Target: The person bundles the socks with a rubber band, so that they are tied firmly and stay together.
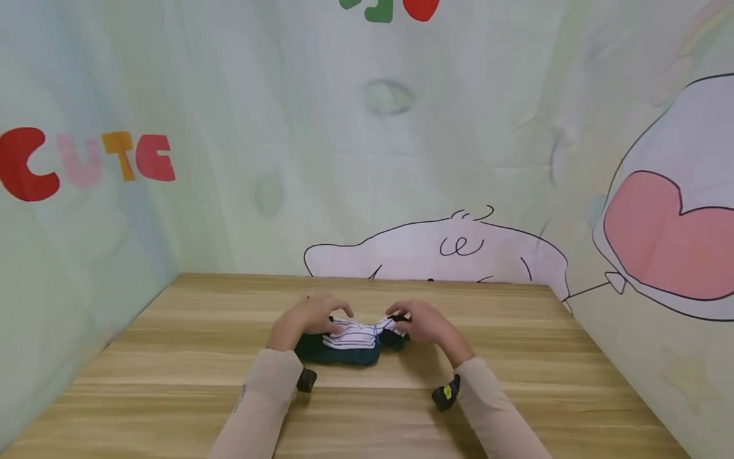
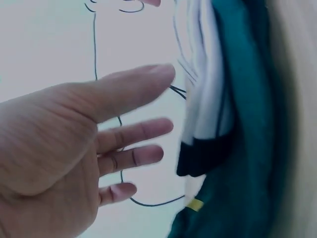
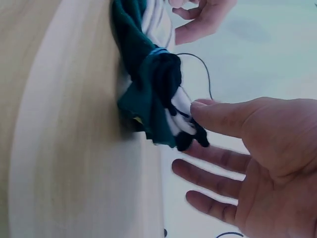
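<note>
On the wooden table lies a folded dark green cloth [image 1: 350, 357] with a white, dark-striped cloth [image 1: 355, 336] on top. A thin light blue band [image 3: 158, 51] cinches both near their right end, which fans out beyond it. My left hand [image 1: 309, 315] is over the left part, its thumb and fingers spread apart; in the left wrist view the thumb points toward the black edge [image 2: 203, 156] of the striped cloth. At the fanned end is my right hand [image 1: 427, 322], thumb tip right at the white fabric, index finger partly hidden behind the dark tips, other fingers extended.
The table [image 1: 367, 421] stretches out around the bundle, toward a printed curtain [image 1: 275, 127] standing at its back and sides. Black devices [image 1: 306, 380] sit at both wrists, below the beige sleeves [image 1: 258, 408]. A small yellow tag [image 2: 195, 205] shows on the green cloth.
</note>
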The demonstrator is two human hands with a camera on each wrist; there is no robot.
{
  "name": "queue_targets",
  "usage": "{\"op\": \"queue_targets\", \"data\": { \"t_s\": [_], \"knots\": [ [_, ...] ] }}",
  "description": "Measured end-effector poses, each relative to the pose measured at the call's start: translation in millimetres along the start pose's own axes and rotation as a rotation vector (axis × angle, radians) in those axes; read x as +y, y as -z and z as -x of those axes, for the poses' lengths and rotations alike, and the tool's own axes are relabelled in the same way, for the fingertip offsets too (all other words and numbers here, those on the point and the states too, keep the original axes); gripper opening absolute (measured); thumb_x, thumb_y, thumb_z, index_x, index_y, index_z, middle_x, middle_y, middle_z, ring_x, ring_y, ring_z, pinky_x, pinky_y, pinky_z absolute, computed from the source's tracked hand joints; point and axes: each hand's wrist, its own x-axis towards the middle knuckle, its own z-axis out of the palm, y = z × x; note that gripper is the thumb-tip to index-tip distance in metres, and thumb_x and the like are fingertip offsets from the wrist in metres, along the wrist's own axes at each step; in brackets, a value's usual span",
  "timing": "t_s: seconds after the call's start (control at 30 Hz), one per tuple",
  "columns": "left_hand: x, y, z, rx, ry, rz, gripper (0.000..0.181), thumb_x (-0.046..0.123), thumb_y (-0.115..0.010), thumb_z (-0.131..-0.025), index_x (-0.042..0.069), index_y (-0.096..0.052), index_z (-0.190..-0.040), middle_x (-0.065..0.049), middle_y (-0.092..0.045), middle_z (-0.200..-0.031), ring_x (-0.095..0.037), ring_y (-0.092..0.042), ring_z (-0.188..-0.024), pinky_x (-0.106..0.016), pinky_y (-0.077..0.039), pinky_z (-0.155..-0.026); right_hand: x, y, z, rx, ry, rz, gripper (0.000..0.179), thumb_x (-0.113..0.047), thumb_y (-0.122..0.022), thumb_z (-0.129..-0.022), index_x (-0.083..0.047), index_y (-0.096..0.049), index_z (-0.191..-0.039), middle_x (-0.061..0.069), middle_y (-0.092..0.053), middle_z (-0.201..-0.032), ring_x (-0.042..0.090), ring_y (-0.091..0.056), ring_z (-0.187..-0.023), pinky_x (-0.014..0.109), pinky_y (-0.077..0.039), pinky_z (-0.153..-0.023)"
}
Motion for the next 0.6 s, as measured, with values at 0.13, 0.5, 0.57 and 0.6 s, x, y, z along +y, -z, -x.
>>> {"op": "queue_targets", "data": {
  "t_s": [0.13, 0.5, 0.57, 0.6],
  "knots": [
    [4.4, 5.5, 1.1, -0.011, -0.087, 0.08, 0.027, 0.019, -0.07, -0.095, 0.017, -0.068, -0.122, -0.011, -0.062, -0.13, -0.033, -0.055, -0.122, -0.058, -0.038, -0.103, -2.2, 5.7, 0.8, 0.018, 0.11, 0.002, 0.025, -0.002, -0.066, -0.095, -0.006, -0.07, -0.119, 0.011, -0.068, -0.117, 0.03, -0.063, -0.106, 0.048, -0.05, -0.092],
    [5.7, 12.7, 0.5, -0.052, -0.331, 0.229, 0.024, 0.013, -0.068, -0.096, 0.011, -0.071, -0.12, -0.003, -0.067, -0.122, -0.023, -0.062, -0.104, -0.041, -0.049, -0.09, -3.3, 15.4, 1.1, 0.049, 0.219, -0.065, 0.022, 0.003, -0.06, -0.097, -0.007, -0.075, -0.109, 0.002, -0.073, -0.109, 0.022, -0.065, -0.108, 0.045, -0.049, -0.096],
    [5.2, 12.7, 0.0, -0.077, -0.357, 0.241, 0.024, 0.013, -0.067, -0.096, 0.009, -0.071, -0.12, -0.002, -0.068, -0.119, -0.02, -0.062, -0.102, -0.038, -0.049, -0.089, -2.8, 16.4, 0.9, 0.025, 0.23, -0.066, 0.022, 0.002, -0.06, -0.097, -0.008, -0.076, -0.108, 0.001, -0.073, -0.108, 0.02, -0.066, -0.108, 0.043, -0.05, -0.096],
    [5.2, 12.5, -0.4, -0.091, -0.36, 0.248, 0.024, 0.012, -0.067, -0.096, 0.009, -0.071, -0.12, -0.002, -0.068, -0.119, -0.019, -0.062, -0.101, -0.037, -0.05, -0.089, -2.5, 16.6, 0.9, 0.012, 0.234, -0.066, 0.022, 0.002, -0.059, -0.098, -0.008, -0.076, -0.108, 0.001, -0.073, -0.108, 0.019, -0.066, -0.107, 0.042, -0.05, -0.096]
  ]
}}
